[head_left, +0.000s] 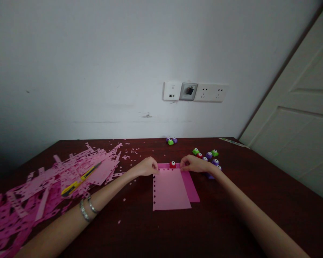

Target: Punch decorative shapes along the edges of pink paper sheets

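A light pink sheet of paper [171, 190] lies on the table before me, with small punched holes along its left and top edges. Partly under it, a darker pink sheet [191, 188] shows at the right. At the top edge sits a small red craft punch [172, 165], between my two hands. My left hand [148, 166] is closed in a pinch at the light sheet's top left corner. Fingers of my right hand [193, 163] pinch the paper near the top right corner; the fingertips are partly hidden.
Punched pink paper strips [51, 182] heap up on the left, with a yellow utility knife [80, 180] on top. Several coloured punches [209, 155] stand to the right, and a few more punches [171, 142] by the wall. Tiny paper cutouts [126, 157] are scattered about. A ruler-like strip [234, 142] lies back right.
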{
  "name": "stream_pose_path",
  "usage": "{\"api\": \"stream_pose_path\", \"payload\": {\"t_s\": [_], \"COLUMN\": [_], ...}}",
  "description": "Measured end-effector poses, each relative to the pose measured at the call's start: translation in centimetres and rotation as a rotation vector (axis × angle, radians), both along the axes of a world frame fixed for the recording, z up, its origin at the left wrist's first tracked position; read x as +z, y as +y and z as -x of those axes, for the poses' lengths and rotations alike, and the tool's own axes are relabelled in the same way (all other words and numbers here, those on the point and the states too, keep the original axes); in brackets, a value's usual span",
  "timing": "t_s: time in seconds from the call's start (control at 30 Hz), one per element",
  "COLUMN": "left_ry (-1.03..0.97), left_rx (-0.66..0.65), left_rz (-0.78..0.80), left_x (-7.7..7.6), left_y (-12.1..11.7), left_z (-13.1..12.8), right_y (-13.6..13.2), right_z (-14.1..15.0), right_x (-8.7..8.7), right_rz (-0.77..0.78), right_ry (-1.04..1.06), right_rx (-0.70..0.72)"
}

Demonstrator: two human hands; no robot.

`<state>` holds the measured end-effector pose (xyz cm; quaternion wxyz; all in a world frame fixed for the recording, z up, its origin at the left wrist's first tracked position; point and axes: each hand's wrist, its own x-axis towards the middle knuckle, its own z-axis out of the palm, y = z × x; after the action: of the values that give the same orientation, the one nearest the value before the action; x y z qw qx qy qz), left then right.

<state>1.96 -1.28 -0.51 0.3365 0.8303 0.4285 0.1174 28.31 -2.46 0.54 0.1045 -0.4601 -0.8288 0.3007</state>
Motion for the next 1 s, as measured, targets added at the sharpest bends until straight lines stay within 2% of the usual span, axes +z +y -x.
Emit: {"api": "stream_pose_path", "payload": {"t_s": [0.57, 1.0], "left_ry": [0.03, 0.048], "left_rx": [-0.003, -0.005], "left_rz": [0.067, 0.036], "left_x": [1.8, 0.9], "left_y": [-0.7, 0.1], "left_z": [0.1, 0.4], "right_y": [0.1, -0.2], "right_z": [0.1, 0.6], "right_x": [-0.2, 0.1], "right_rz": [-0.008, -0.015], "right_ry": [0.003, 0.006], "right_rx": [-0.011, -0.019]}}
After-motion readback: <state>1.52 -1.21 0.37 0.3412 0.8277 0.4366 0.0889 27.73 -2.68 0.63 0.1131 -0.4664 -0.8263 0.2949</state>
